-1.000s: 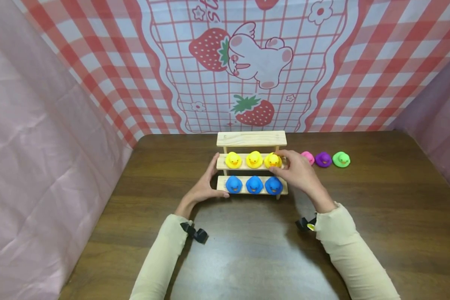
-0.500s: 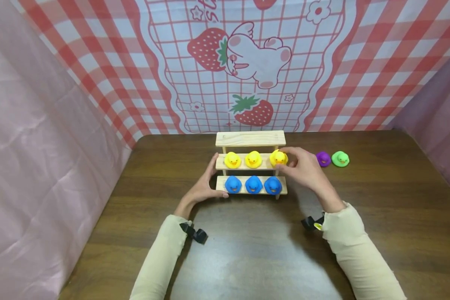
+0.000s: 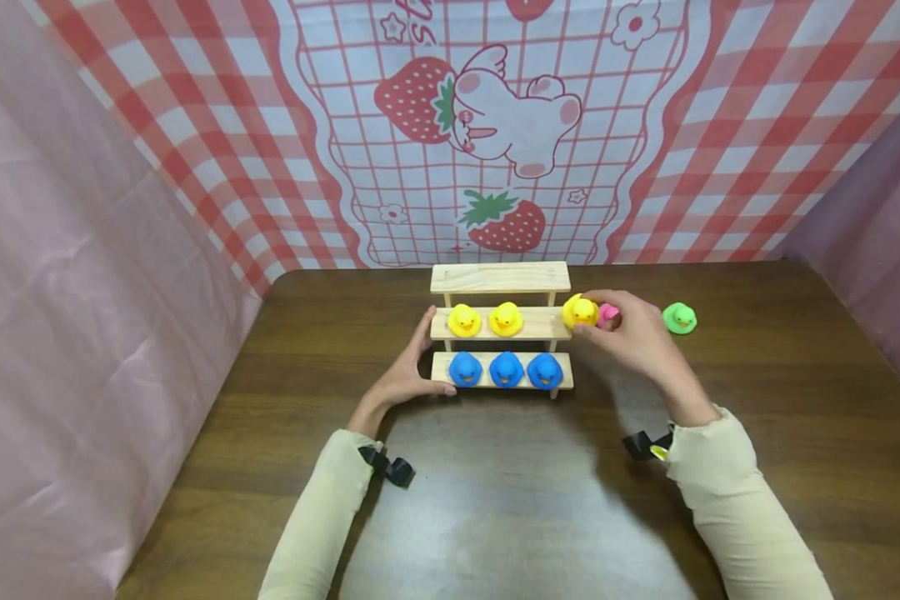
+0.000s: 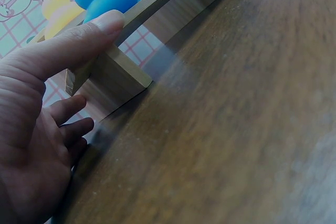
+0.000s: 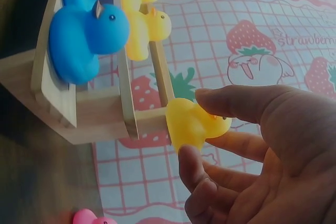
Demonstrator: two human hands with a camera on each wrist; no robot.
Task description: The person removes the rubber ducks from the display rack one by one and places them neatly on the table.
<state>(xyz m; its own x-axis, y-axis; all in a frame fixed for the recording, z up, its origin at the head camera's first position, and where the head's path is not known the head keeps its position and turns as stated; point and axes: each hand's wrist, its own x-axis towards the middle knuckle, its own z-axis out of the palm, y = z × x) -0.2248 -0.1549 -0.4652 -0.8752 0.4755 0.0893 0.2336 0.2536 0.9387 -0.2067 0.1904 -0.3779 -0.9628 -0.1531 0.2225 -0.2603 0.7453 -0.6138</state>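
Note:
My right hand (image 3: 637, 337) pinches a yellow rubber duck (image 3: 581, 312) between thumb and fingers, just off the right end of the middle shelf. The right wrist view shows this duck beside the shelf end, apart from the other ducks. A three-tier wooden rack (image 3: 501, 277) carries two yellow rubber ducks (image 3: 506, 319) on its middle step and three blue rubber ducks (image 3: 506, 370) on the lowest; its top step is bare. At the rack's left end, my left hand (image 3: 399, 377) grips it, thumb (image 4: 107, 23) over the lowest shelf's front edge, beside a blue duck.
A pink rubber duck (image 3: 607, 314) shows partly behind my right fingers. Farther right on the brown wooden table (image 3: 465, 500) sits a green rubber duck (image 3: 679, 318). A red-checked strawberry cloth (image 3: 501, 225) hangs behind the rack, and pink curtains flank the table.
My right hand has drawn the third yellow duck rightward off the middle shelf. The purple duck on the table has become hidden behind this hand. My left hand keeps its place on the rack.

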